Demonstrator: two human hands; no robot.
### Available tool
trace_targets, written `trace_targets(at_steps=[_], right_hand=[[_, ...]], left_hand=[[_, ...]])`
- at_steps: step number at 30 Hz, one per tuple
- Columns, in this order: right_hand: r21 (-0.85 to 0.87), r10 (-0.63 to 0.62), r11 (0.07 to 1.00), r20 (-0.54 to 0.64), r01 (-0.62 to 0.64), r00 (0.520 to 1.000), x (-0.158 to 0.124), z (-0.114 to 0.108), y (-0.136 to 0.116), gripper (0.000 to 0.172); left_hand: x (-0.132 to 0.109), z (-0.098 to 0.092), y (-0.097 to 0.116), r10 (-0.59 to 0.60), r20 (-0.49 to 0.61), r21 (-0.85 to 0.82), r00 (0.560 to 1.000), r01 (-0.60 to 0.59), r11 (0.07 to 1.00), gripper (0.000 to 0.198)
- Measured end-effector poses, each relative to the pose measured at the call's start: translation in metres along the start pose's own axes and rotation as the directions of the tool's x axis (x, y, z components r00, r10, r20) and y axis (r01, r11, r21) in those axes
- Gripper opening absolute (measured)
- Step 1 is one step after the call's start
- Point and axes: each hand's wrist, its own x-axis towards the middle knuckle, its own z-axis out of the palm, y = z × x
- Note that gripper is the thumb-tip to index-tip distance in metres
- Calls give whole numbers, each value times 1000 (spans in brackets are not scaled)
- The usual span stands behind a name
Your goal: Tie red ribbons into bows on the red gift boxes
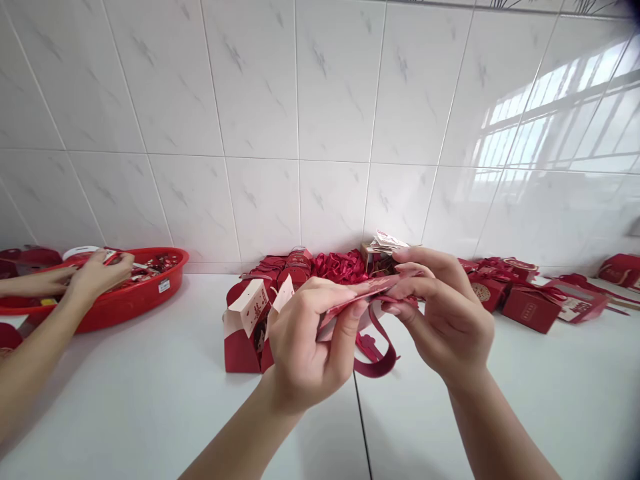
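The left hand (pixel 313 333) pinches one end of a red paper box (pixel 367 288), slim and pale underneath, held above the white table (pixel 320 433); a dark red ribbon (pixel 380 369) loops below it, and the right hand (pixel 447 317) grips its other end.

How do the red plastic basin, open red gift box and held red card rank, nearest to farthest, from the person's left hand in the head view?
1. Held red card: in the left hand.
2. Open red gift box: just beyond, leftward.
3. Red plastic basin: far left.
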Motion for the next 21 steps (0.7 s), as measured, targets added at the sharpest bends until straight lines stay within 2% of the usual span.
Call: trace_targets(at_steps=[3, 5, 7, 9, 11, 13, 15, 17, 18, 19, 21], right_hand=[[82, 19, 997, -103, -10, 995, -2, 7, 1, 27], [251, 163, 959, -119, -129, 979, -3, 12, -1, 38], [383, 352, 871, -45, -309, 935, -3, 15, -4, 37], [398, 492, 799, -1, -451, 871, -3, 16, -6, 25], [358, 568, 779, -54, -515, 821, -3, 15, -5, 23], [320, 608, 775, -140, -545, 782, -2, 12, -2, 26], [308, 637, 762, -200, -569, 745, 0, 9, 1, 29], [333, 659, 745, -226, -579, 718, 0, 6, 5, 31], [348, 668, 735, -228, -581, 709, 0, 6, 6, 31], [361, 675, 728, -227, -583, 702, 0, 6, 7, 32], [366, 686, 717, -220, -592, 694, 0, 6, 8, 33]], left_hand=[[0, 1, 4, -12, -10, -30, 1000, 12, 999, 25], [-2, 4, 6, -56, -30, -82, 998, 53, 995, 23], [-5, 6, 5, -109, -43, -127, 993, 103, 987, 20], [-8, 7, 1, -188, 3, -169, 982, 186, 968, 20], [-8, 4, -5, -256, 44, -208, 966, 260, 943, 30], [-6, -4, -10, -263, 88, -205, 961, 276, 939, 37], [-1, -13, -12, -232, 228, -81, 946, 256, 963, 43], [4, -20, -11, -251, 421, 137, 872, 212, 967, 51], [6, -21, -9, -274, 477, 235, 835, 179, 955, 49], [7, -23, -8, -285, 502, 303, 817, 142, 942, 40], [9, -24, -8, -264, 511, 345, 818, 87, 935, 11]])
